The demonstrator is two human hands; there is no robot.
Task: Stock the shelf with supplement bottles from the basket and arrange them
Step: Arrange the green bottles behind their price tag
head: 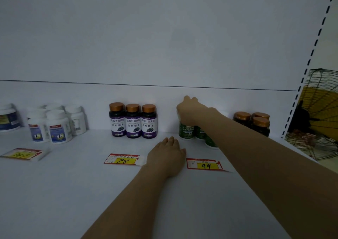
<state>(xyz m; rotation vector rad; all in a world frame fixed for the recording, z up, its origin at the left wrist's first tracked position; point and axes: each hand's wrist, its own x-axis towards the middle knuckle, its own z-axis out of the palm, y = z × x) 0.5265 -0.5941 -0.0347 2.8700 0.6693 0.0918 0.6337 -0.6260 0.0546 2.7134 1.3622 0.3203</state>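
White shelf (pixel 73 193): right hand (pixel 190 110) grips green bottle (pixel 185 131); left hand (pixel 167 153) flat, just beside.

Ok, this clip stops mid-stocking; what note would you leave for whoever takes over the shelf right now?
Left hand: open, flat on the shelf between the 78 tag and the 99 tag, holding nothing.
Right hand: grips the top of the leftmost green-label bottle; two other green bottles stand just right of it.
Done: three purple-label bottles in a straight row; white bottles at left, dark gold-capped bottles at right.
Left: line up the green group behind its tag. Basket out of view, so remaining stock is unknown.
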